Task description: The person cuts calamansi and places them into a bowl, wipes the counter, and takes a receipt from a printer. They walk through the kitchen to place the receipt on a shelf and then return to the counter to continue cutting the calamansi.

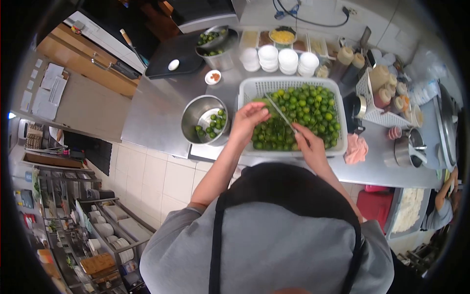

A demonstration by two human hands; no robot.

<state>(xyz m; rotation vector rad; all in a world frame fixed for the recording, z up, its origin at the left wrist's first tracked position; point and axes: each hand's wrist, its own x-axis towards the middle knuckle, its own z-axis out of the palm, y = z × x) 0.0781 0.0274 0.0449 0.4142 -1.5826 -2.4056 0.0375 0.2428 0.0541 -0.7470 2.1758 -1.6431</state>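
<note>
A white perforated basket (341,117) full of small green limes (303,100) stands in front of me on the steel counter. My right hand (309,144) grips a knife (281,112), its narrow blade slanting up and to the left over the limes. At the basket's left side, my left hand (250,120) is closed, thumb and fingertips together near the blade. Whatever it may hold is hidden; a blurred green patch shows just above the fingers. Left of the basket is a steel pot (186,120) with several limes inside.
A small dish with reddish bits (213,77) sits behind the pot. Stacked white cups (268,59) line the back. A pink cloth (356,148) lies right of the basket, near a white crate (364,88) of sauce bottles. Another person (443,210) is at far right.
</note>
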